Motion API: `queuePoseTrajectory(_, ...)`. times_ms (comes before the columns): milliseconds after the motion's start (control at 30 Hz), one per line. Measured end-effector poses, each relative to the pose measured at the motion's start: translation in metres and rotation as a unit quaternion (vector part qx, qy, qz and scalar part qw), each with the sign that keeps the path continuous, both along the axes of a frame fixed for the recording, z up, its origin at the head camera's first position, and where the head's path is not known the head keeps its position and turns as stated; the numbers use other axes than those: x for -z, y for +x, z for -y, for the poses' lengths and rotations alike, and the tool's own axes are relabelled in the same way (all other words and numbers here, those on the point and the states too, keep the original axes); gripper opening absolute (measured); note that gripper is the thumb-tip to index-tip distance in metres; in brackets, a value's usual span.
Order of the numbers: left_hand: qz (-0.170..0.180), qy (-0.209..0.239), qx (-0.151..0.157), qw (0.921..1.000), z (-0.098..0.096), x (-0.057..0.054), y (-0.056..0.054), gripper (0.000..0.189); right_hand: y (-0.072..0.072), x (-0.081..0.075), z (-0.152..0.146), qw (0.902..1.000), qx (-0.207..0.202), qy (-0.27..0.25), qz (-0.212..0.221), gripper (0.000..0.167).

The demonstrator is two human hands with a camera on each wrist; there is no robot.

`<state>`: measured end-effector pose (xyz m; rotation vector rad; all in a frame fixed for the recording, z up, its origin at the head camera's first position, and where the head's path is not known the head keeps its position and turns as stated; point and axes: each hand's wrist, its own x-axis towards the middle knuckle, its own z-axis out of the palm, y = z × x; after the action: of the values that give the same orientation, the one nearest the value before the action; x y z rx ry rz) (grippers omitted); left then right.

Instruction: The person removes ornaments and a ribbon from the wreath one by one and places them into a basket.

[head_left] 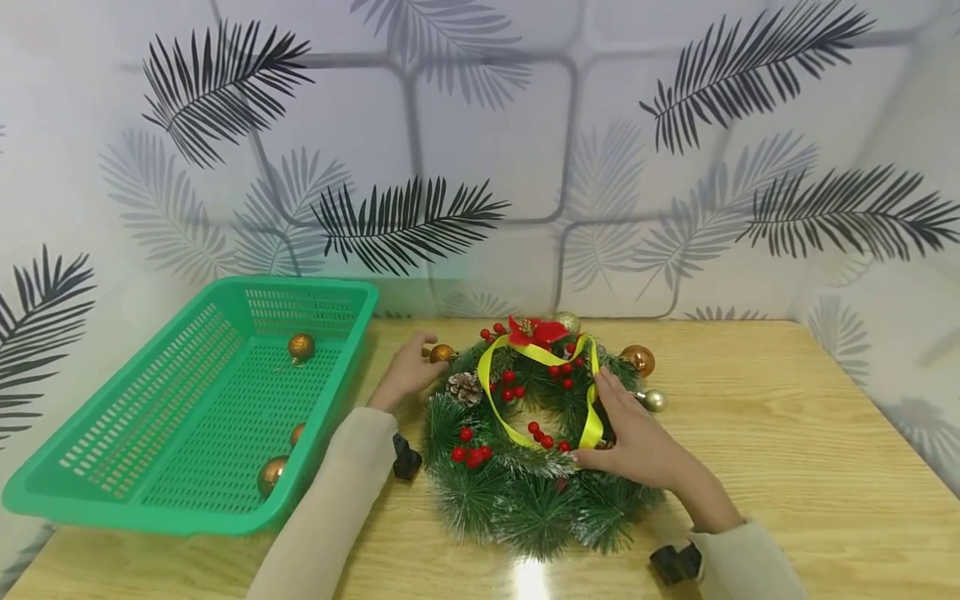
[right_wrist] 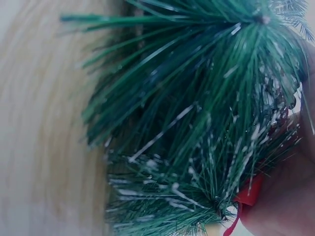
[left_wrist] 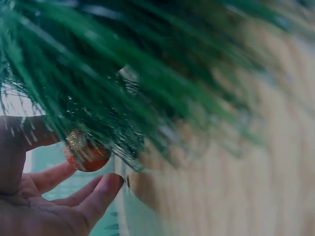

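Note:
A green pine wreath [head_left: 517, 504] lies on the table, trimmed with red berries, a pinecone [head_left: 464, 388], a red poinsettia [head_left: 534, 332] and a loop of yellow ribbon [head_left: 491, 404]. At its left edge my left hand [head_left: 408, 371] pinches an orange glitter bauble [left_wrist: 87, 152], seen between thumb and fingers in the left wrist view; pine needles partly cover it. My right hand [head_left: 637, 429] grips the wreath's right side, thumb toward the front and fingers across the ribbon. Beyond that hand, a copper bauble [head_left: 638, 360] and a champagne-coloured bauble [head_left: 655, 401] sit at the wreath's right edge.
On the left stands a green plastic basket [head_left: 187, 525] with perforated walls, holding an orange glitter bauble [head_left: 301, 347] and a copper bauble [head_left: 272, 476]. The wooden table [head_left: 787, 433] stretches to the right. A leaf-patterned wall [head_left: 495, 150] rises behind.

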<state>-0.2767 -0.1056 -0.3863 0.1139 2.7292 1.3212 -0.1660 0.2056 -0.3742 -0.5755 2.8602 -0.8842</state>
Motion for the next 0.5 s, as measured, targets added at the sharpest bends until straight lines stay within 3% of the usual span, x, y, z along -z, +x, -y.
queuePoseTrajectory(300,0.002,0.018,0.007,0.9998,0.002,0.008,-0.003,0.046,0.006,-0.005,0.007,0.9996,0.025,-0.009,-0.005,0.099)
queuePoseTrajectory(500,-0.009,0.028,0.003,0.9996,0.003,0.007,-0.005,0.039,0.017,-0.017,0.027,0.9936,0.101,-0.013,-0.049,0.086)
